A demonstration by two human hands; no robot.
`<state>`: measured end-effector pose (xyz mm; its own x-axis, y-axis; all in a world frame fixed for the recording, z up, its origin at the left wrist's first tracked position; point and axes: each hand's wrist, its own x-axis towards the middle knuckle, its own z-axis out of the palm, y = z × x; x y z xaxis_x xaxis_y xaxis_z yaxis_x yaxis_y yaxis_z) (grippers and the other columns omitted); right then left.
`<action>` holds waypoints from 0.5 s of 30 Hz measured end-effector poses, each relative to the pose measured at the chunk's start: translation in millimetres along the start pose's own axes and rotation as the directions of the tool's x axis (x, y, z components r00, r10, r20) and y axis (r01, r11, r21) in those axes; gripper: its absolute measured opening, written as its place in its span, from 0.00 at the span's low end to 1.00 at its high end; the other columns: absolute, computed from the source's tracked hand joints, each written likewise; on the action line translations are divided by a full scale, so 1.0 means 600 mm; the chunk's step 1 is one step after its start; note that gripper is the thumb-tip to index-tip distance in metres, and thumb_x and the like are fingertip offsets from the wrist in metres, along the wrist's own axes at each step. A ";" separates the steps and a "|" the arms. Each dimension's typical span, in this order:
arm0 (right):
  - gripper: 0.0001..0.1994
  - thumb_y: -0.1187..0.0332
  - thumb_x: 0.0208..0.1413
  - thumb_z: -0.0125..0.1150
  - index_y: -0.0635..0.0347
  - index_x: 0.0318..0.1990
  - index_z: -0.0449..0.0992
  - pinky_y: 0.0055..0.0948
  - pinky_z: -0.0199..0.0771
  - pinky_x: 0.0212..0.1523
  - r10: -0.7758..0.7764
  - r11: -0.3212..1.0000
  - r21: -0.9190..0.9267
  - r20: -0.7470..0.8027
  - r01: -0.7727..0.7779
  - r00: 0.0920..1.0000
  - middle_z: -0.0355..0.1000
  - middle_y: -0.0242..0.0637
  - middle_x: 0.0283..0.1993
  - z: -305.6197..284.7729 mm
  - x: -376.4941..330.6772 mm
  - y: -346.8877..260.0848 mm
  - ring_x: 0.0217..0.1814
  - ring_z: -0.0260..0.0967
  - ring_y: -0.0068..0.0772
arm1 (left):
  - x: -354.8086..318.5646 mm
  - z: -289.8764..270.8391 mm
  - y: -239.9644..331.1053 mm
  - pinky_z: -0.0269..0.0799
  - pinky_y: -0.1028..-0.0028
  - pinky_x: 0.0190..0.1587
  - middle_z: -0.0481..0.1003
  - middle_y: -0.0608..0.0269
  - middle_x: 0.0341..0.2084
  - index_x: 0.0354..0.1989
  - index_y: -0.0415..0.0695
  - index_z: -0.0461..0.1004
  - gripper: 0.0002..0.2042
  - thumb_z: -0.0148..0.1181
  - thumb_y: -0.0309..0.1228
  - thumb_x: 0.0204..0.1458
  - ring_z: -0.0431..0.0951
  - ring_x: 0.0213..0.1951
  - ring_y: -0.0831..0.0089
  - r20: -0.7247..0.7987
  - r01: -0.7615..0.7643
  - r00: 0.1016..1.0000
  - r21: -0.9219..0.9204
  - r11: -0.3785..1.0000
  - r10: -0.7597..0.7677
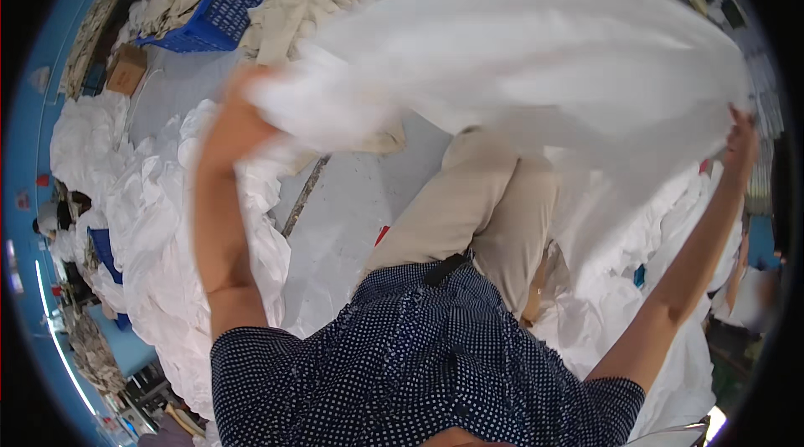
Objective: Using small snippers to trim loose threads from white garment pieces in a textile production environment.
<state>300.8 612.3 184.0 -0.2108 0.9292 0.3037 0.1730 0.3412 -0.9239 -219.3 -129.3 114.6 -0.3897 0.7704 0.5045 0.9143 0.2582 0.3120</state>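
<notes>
A thin white cloth (536, 62), smeared by motion, billows in the air in front of me above my legs. At its left end my left hand (251, 108) is closed on a bunched part of it; the fingers are blurred. Far out to the right, my right hand (739, 141) pinches the cloth's edge. Both arms are spread wide, with the cloth stretched between them. Part of the floor and of the things beyond is hidden behind it.
Heaped white cloth (159, 237) lies on my left, and another white heap (603, 313) on my right. Beyond, a blue plastic basket (209, 15) holds beige cloths, next to a beige cloth pile (301, 7). A cardboard box (126, 69) stands at the far left.
</notes>
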 end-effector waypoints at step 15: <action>0.13 0.85 0.56 0.59 0.67 0.48 0.79 0.21 0.75 0.40 0.299 0.794 0.214 0.677 -0.568 0.673 0.78 0.35 0.38 0.357 -0.794 -0.101 0.35 0.74 0.20 | 0.023 0.242 0.314 0.74 0.72 0.42 0.82 0.63 0.32 0.46 0.34 0.79 0.18 0.66 0.39 0.59 0.78 0.37 0.76 0.767 0.669 0.638 -0.594 0.446 0.063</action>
<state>184.4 118.5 45.6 -0.7410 0.6310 -0.2297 0.0517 -0.2875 -0.9564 -36.7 14.6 63.7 -0.1068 0.9553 -0.2758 0.0817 0.2849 0.9551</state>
